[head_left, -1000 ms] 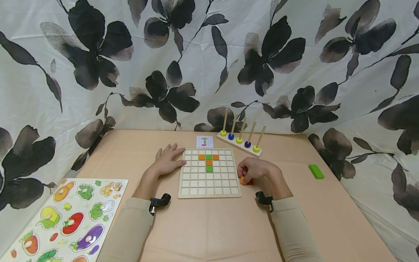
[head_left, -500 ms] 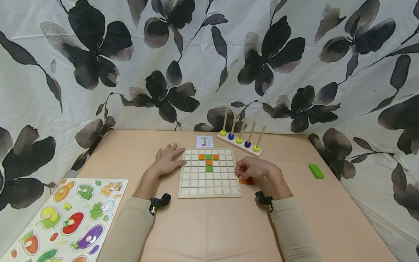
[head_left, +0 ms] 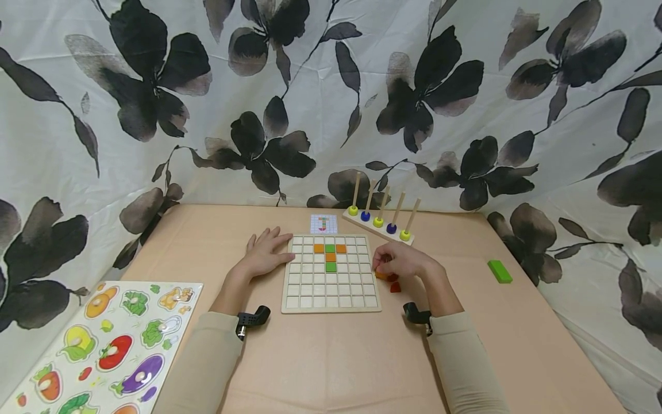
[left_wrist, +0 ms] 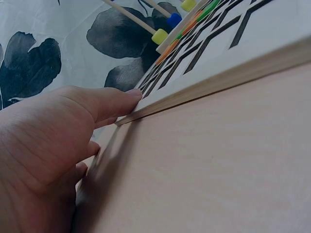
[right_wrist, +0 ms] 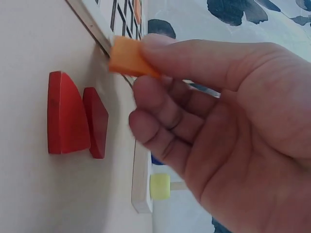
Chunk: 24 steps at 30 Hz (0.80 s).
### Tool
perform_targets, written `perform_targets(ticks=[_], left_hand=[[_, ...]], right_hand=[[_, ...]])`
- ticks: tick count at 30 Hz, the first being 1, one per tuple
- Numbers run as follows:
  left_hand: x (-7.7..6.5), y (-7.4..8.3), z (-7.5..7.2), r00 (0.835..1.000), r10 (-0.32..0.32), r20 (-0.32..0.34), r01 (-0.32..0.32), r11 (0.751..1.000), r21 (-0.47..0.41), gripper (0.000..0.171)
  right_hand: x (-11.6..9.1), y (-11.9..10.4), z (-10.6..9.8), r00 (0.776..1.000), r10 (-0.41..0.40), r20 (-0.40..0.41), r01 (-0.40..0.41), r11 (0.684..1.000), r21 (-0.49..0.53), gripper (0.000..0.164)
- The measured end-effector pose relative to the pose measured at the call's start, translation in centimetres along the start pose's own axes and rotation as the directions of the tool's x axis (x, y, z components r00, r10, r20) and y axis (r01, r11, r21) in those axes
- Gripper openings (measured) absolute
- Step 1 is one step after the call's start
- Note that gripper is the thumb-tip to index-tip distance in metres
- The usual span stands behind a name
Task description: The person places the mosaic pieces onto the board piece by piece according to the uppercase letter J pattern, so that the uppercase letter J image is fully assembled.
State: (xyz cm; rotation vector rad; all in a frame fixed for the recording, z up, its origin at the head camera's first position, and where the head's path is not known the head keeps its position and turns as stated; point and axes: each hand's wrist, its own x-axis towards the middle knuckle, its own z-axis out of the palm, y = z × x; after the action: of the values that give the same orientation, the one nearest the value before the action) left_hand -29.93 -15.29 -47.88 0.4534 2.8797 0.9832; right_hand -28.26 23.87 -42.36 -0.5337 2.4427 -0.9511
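Observation:
My right hand (head_left: 405,260) pinches a small orange block (right_wrist: 129,56) between thumb and index finger, just off the right edge of the white grid board (head_left: 310,302). In the right wrist view, two red pieces, one with a curved side (right_wrist: 68,116) and a thinner one (right_wrist: 98,124), stand out on the table below the hand. My left hand (head_left: 264,254) lies at the board's left edge with fingers spread; its thumb (left_wrist: 119,103) touches the board's rim. Orange and green squares (head_left: 330,267) form a T shape in the upper part of the grid.
Behind the board lies a small pattern card (head_left: 323,224). A peg stand (head_left: 380,226) with yellow and blue beads is at the back right. A green block (head_left: 499,271) sits near the right table edge, and a vegetable picture board (head_left: 191,293) fills the front left.
My right hand has shifted slightly up and away from the red pieces, with the orange block between its fingers. More of the red shows beneath it. The left hand has stayed still.

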Motion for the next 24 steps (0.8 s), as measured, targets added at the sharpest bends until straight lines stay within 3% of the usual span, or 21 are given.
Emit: perform_targets(ticks=[6,9,16,20,24], left_hand=[[0.1,0.0,0.0,1.000,0.005,-0.004,-0.005,1.000,0.007,0.067],[0.0,0.0,0.0,1.000,0.003,-0.003,-0.003,1.000,0.008,0.067],[0.0,0.0,0.0,1.000,-0.001,0.000,0.001,1.000,0.012,0.068],[0.1,-0.1,0.1,1.000,-0.007,0.005,0.007,1.000,0.011,0.068],[0.1,0.0,0.1,1.000,-0.013,0.009,0.013,1.000,0.006,0.068]], right_hand=[[0.5,-0.6,0.3,0.987,-0.099,-0.130,0.100,0.995,0.005,0.009],[1.1,-0.9,0.8,0.977,-0.145,-0.158,0.145,0.989,-0.007,0.016],[2.2,-1.9,2.1,0.967,-0.192,-0.169,0.188,0.981,-0.040,0.024],[2.7,-2.2,2.7,0.956,-0.234,-0.176,0.235,0.972,-0.015,0.023],[2.9,-2.3,3.1,0.959,-0.221,-0.177,0.229,0.973,0.026,0.025]])
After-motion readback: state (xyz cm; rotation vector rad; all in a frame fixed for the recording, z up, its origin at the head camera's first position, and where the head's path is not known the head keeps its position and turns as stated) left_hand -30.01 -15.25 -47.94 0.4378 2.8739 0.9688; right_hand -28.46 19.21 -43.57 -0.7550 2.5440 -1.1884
